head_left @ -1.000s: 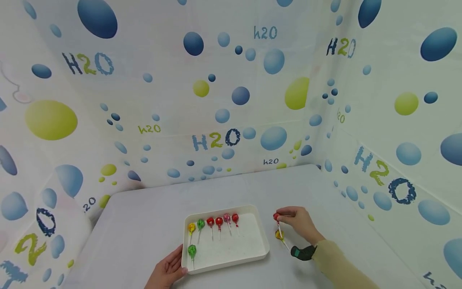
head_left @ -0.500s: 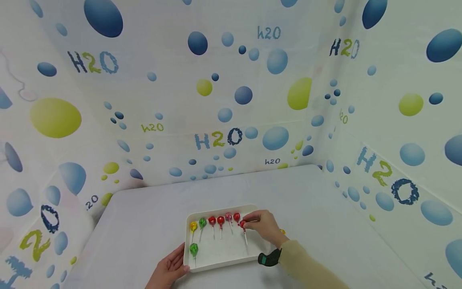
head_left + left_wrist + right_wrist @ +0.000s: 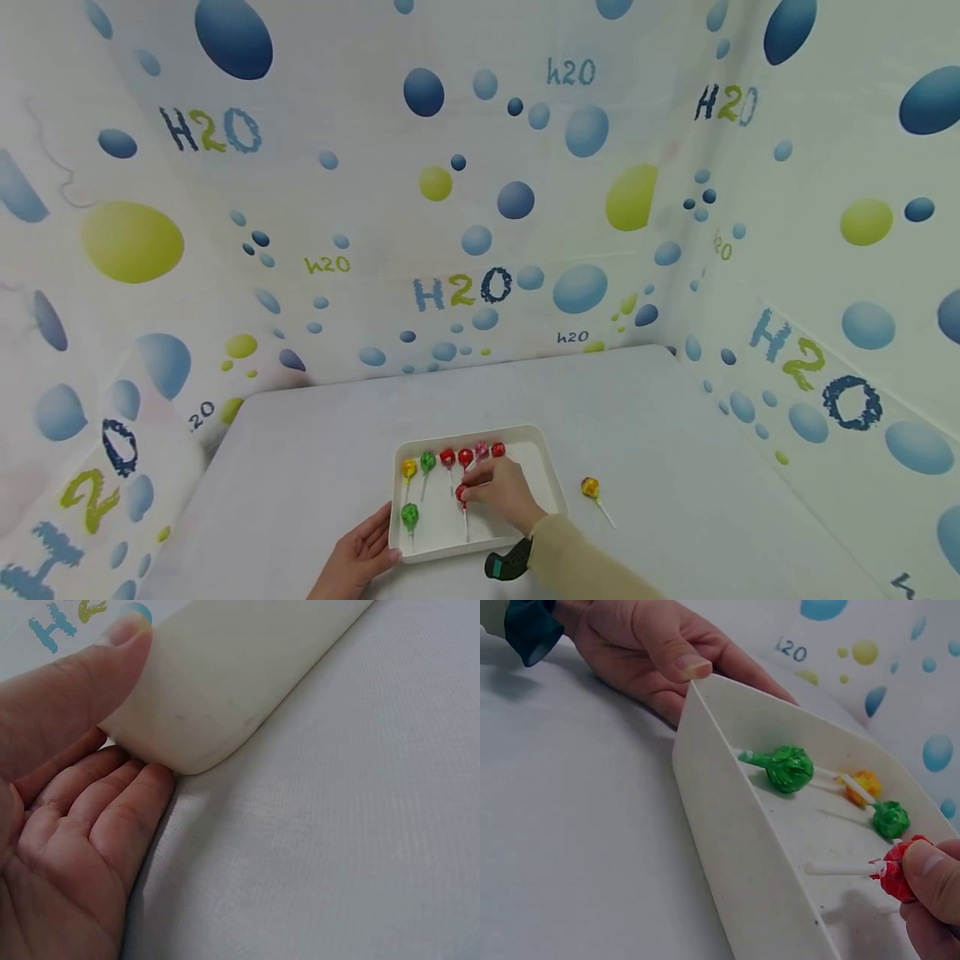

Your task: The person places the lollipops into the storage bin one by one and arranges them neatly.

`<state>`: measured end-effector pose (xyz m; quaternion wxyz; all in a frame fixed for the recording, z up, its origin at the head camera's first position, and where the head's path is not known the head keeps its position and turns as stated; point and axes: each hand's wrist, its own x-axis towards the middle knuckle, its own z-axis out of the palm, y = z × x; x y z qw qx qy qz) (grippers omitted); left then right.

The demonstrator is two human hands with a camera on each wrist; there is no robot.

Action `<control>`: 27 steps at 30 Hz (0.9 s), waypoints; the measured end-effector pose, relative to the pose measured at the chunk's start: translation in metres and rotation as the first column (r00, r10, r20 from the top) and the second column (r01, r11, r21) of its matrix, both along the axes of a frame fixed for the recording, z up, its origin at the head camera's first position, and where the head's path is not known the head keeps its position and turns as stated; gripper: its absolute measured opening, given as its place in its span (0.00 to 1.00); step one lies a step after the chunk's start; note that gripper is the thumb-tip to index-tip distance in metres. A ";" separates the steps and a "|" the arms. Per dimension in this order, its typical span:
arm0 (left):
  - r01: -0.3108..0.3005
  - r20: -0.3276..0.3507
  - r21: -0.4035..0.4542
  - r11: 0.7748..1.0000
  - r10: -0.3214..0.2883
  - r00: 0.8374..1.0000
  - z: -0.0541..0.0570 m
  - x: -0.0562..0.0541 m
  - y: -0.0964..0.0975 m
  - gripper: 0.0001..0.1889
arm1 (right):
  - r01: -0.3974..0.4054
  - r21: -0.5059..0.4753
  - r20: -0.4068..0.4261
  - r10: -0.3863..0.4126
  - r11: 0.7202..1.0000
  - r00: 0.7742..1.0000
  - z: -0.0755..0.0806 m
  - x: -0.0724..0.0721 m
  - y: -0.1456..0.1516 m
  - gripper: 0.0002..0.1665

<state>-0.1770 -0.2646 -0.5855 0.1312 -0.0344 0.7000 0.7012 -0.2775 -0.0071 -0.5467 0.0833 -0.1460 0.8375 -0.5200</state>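
Note:
A white tray lies on the table, with lollipops in it. At its near left corner my left hand holds on, thumb at the rim and fingers against the outer wall in the left wrist view. My right hand pinches a red lollipop by its wrapped head over the tray's middle, stick towards me. Left of it lies a green lollipop. Along the far side stand in a row a yellow lollipop, another green one, red ones and a pink one, partly hidden by my right hand.
A yellow-and-red lollipop lies on the white tablecloth right of the tray. Walls of printed cloth with bubbles close in the table at the back and sides. The tray's raised walls surround the lollipops.
My right hand has carried the red lollipop leftward from the table beside the tray to over the tray's middle. My left hand keeps its hold on the corner.

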 end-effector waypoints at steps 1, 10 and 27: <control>-0.001 0.001 -0.002 1.000 0.001 1.000 0.000 0.000 0.000 0.49 | 0.000 -0.006 0.008 0.000 1.000 1.000 0.000 0.001 -0.002 0.06; 0.006 0.009 0.012 1.000 -0.006 1.000 0.002 0.000 0.000 0.49 | -0.041 0.019 -0.012 0.041 0.999 0.999 -0.001 0.010 -0.020 0.06; 0.049 -0.029 0.065 0.997 -0.047 0.998 0.003 0.002 -0.002 0.47 | -0.073 0.114 -0.074 0.082 0.991 0.994 -0.007 0.020 -0.053 0.06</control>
